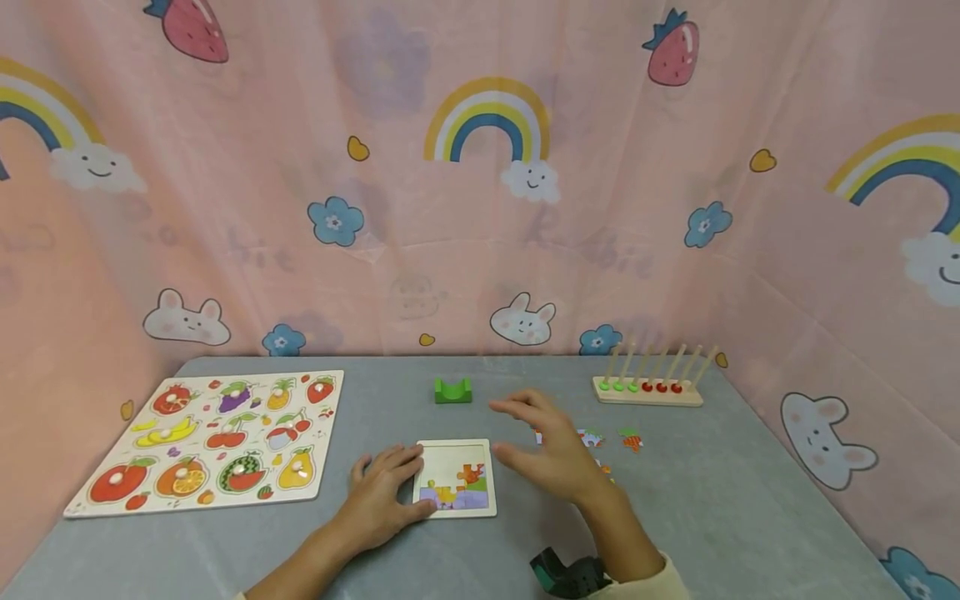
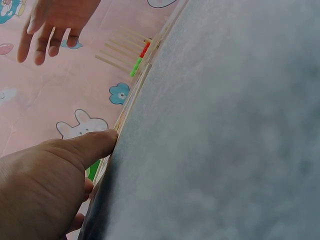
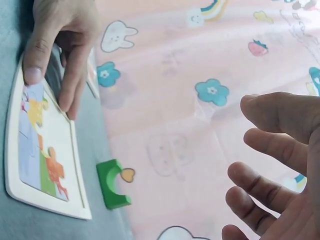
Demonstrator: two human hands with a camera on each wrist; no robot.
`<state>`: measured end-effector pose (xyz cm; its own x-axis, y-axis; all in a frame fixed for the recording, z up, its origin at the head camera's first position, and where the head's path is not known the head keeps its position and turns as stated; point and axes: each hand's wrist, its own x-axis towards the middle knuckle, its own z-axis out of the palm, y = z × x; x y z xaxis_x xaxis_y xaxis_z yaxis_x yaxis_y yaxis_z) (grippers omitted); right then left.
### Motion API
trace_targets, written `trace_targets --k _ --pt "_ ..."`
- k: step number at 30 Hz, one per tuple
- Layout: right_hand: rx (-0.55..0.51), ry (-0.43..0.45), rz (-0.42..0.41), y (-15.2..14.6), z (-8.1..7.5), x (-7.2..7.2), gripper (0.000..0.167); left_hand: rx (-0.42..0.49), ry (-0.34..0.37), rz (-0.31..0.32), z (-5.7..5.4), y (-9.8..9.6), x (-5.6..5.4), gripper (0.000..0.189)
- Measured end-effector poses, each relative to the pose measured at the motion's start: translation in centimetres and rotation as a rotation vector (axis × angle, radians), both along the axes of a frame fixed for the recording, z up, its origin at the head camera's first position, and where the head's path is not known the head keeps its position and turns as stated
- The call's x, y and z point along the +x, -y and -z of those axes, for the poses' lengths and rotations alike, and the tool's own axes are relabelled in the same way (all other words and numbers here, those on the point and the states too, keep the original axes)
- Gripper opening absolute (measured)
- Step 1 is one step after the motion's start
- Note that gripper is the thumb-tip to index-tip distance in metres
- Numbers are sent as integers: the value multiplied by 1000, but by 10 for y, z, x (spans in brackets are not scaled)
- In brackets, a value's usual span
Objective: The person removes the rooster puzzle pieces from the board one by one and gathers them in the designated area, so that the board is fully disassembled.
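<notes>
Puzzle tray (image 1: 446, 458) in left grip (image 1: 381, 502)

A white-framed puzzle board (image 1: 450, 458) is laid flat on the counter (image 1: 450, 571), partly filled along the bottom with purple, yellow and orange fitted pieces (image 1: 472, 498); loose pieces (image 1: 591, 438) are scattered to its right.

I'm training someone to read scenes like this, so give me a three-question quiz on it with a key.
1. Which hand touches the puzzle tray: A right, B left, C both?
2. True or false: every puzzle piece is already in the tray.
3. Fill in: the counting rack carries green beads and ____ beads.

Key:
1. B. The left hand rests on its rim; the right hand is raised, apart from it.
2. False. Loose pieces lie to its right.
3. Red.
</notes>
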<state>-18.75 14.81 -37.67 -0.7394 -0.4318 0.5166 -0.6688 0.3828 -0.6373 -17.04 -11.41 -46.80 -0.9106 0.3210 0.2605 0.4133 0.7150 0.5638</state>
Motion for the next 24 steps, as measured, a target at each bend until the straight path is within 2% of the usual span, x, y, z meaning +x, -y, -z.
trace_targets --k 6,13,24 --pt "-33 50 10 12 11 -3 44 -2 5 -5 -1 -1 0 63" --pt "-18 107 41 21 24 -8 47 -2 3 -3 -1 -1 -1 63" --pt "-9 153 12 25 48 -17 46 -11 -2 -7 -2 0 0 63"
